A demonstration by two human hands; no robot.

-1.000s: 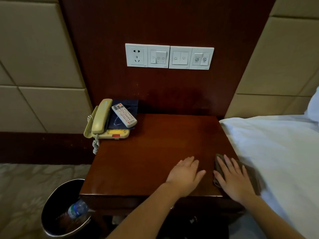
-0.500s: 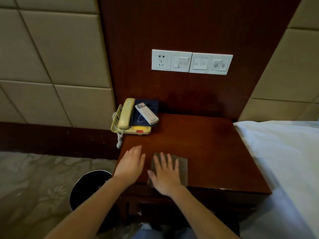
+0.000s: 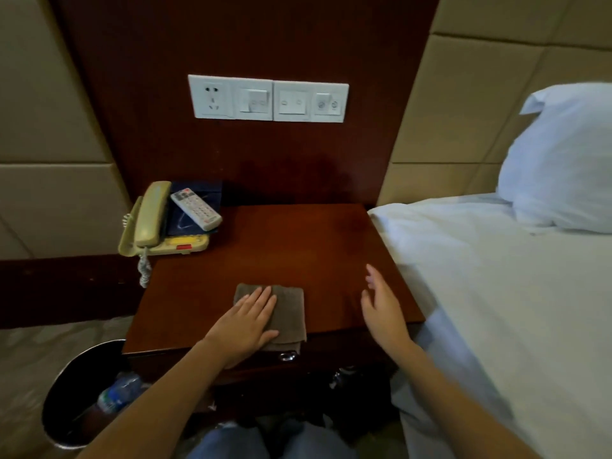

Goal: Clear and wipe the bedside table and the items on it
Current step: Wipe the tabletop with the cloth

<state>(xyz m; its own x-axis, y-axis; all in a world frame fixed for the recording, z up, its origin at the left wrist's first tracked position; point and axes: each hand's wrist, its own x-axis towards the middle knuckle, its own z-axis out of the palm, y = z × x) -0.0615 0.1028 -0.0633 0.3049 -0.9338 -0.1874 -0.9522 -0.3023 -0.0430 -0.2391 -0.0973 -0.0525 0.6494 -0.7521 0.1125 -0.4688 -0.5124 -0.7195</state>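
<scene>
A dark wooden bedside table stands between the wall and the bed. A folded brown cloth lies near its front edge, slightly overhanging it. My left hand presses flat on the cloth's left half. My right hand hovers open over the table's right front part and holds nothing. At the back left corner sits a beige corded telephone, overhanging the table's left edge. A white remote control lies on a dark blue folder that rests on the phone.
A black waste bin with a plastic bottle inside stands on the floor at the left. The white bed with a pillow borders the table's right side. A socket and switch panel is on the wall.
The cloth slid from the table's right edge leftward under my right hand. Now my left hand is on the cloth and my right hand has lifted off to the right.
</scene>
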